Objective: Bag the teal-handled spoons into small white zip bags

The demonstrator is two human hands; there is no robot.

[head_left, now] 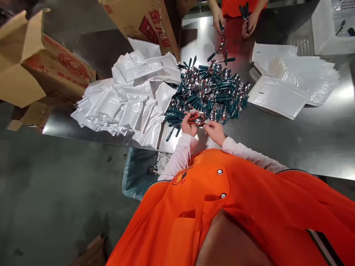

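Note:
My left hand point(189, 125) is closed around a bunch of spoons point(199, 119), their shiny bowls pointing right and dark green handles to the left. Close beside it, my right hand point(215, 132) pinches at the bowl end of a spoon; its fingertips are partly hidden. Just beyond both hands lies a large heap of steel spoons with dark green handles point(222, 87), pointing in all directions on the metal table point(263, 136).
White padded envelopes point(111, 101) are piled at left, and flat ones point(288, 81) fan out at right. Cardboard boxes point(144, 22) stand behind and left. Across the table, a co-worker's hands point(249, 25) hold spoons. A white crate point(332, 33) sits far right; a lined bin point(138, 173) is below the edge.

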